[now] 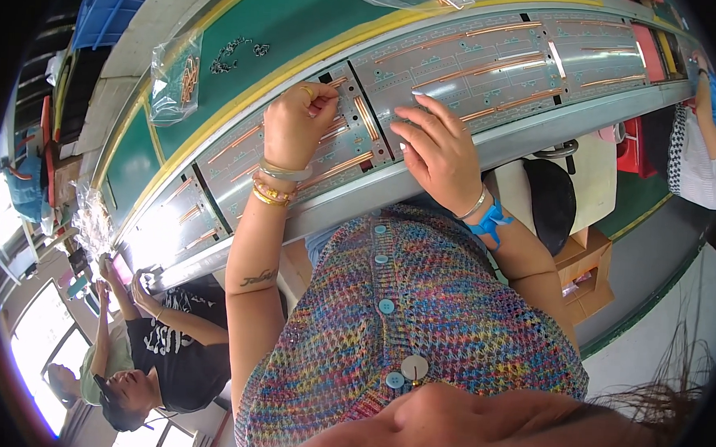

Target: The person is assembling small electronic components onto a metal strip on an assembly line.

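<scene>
My left hand (297, 123) rests on a grey metal panel (297, 153) of a conveyor line, fingers curled together at its far edge near thin copper tubes (366, 118); whether it pinches a tube I cannot tell. My right hand (435, 149) lies flat on the adjoining grey panel (476, 69), fingers spread, holding nothing. Both panels carry copper tubes in printed slots. Bracelets circle my left wrist, and a blue strap circles my right.
A green belt (303, 21) runs behind the panels with clear bags of copper parts (176, 80). Another person (149, 350) sits at lower left working on the same line. A third person's arm (703, 95) reaches in at far right. Cardboard boxes (587, 273) stand below.
</scene>
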Demonstrator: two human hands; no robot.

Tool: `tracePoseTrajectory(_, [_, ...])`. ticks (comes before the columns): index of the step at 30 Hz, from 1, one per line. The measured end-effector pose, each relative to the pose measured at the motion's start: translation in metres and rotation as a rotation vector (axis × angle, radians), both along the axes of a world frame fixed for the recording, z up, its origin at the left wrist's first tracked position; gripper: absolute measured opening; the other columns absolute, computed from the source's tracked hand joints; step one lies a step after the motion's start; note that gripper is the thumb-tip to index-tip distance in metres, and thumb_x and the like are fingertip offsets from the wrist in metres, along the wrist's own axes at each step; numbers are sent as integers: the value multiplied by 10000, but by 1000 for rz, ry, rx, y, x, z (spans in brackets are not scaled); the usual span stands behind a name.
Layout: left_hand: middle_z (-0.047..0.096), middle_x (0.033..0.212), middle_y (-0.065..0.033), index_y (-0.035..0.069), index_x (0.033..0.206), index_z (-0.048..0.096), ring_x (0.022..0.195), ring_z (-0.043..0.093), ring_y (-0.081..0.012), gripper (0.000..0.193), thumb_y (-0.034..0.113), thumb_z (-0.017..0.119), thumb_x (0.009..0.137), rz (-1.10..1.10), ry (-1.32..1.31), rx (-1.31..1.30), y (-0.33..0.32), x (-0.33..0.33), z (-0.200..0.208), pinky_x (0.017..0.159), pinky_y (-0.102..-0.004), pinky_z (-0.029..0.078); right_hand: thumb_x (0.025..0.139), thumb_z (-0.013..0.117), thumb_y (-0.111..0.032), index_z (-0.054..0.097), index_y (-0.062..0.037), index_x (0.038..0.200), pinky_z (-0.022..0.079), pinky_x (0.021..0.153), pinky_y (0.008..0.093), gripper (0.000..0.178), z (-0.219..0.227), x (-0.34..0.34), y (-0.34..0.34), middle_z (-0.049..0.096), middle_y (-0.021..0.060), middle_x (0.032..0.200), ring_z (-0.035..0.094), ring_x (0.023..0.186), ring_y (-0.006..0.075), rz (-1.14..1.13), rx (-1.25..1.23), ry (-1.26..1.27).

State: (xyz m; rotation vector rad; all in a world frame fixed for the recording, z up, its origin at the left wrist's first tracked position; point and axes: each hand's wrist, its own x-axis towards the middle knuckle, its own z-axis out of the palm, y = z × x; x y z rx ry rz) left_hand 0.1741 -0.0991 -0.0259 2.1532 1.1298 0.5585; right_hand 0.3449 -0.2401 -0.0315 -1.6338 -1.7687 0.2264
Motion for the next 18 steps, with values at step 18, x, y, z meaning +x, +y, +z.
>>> tracePoseTrajectory(18, [626, 855, -63, 62, 817, 666, 779, 604, -267, 80, 46, 641, 742, -176, 73, 226, 3, -2, -1, 673, -356, 496, 737, 597, -26, 616, -65, 997, 429, 884, 398, 264, -2, -2, 1, 585, 43, 1105, 488, 1144, 278, 4, 2, 4])
